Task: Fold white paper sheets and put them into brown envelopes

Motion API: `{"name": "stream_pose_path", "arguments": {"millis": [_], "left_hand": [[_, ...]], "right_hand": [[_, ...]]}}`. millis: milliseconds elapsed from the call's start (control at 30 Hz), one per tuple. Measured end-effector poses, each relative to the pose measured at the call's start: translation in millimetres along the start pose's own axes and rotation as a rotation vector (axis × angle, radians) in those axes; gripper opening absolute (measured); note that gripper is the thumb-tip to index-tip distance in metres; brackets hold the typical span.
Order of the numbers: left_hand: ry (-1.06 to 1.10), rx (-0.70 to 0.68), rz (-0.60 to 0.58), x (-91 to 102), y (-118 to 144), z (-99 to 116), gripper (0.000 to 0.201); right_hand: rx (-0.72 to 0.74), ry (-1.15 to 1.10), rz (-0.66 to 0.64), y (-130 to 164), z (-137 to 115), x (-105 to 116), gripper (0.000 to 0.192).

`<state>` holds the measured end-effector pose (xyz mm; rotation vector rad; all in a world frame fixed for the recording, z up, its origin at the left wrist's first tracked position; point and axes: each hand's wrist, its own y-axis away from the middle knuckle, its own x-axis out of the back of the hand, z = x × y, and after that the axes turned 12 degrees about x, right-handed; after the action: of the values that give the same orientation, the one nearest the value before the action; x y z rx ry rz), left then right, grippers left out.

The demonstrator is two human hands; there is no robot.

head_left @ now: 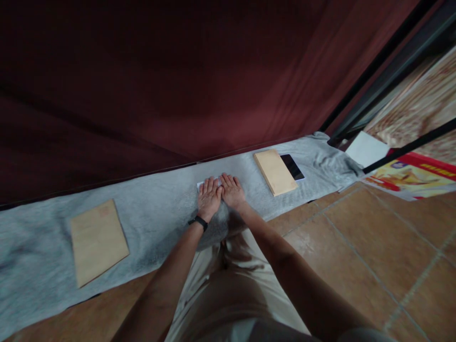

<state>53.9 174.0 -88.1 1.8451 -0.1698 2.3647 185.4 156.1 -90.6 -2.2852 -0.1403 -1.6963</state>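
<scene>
My left hand and my right hand lie flat side by side, fingers stretched out, thumbs meeting. Both press on a small white piece of paper, mostly hidden under them, on the grey cloth. A dark band circles my left wrist. Right of my hands lies a stack of brown envelopes. Further left, apart from my hands, are flat brown envelopes with a small reddish mark near one corner.
A dark tablet or phone lies partly beneath the right stack. A dark red curtain stands behind the cloth. Black metal bars, a white sheet and a colourful printed box or poster are at right, above the tiled floor.
</scene>
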Motion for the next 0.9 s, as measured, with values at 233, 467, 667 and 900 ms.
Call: {"name": "stream_pose_path", "arguments": {"millis": [233, 467, 667, 900], "left_hand": [[-0.043, 0.059, 0.018, -3.9, 1.0, -4.4, 0.061], [-0.009, 0.110, 0.067, -2.8, 9.7, -19.0, 0.062], [0.020, 0.166, 0.120, 0.4, 23.7, -33.9, 0.061], [0.012, 0.161, 0.153, 2.0, 29.9, -34.5, 0.061]], "right_hand": [[-0.006, 0.004, -0.004, -0.1, -1.2, 1.8, 0.055], [-0.031, -0.012, 0.028, -1.1, -0.7, -2.3, 0.055], [-0.027, -0.026, 0.037, -2.3, -0.5, -3.9, 0.054], [-0.112, -0.036, 0.096, 3.5, -2.4, 4.2, 0.053]]}}
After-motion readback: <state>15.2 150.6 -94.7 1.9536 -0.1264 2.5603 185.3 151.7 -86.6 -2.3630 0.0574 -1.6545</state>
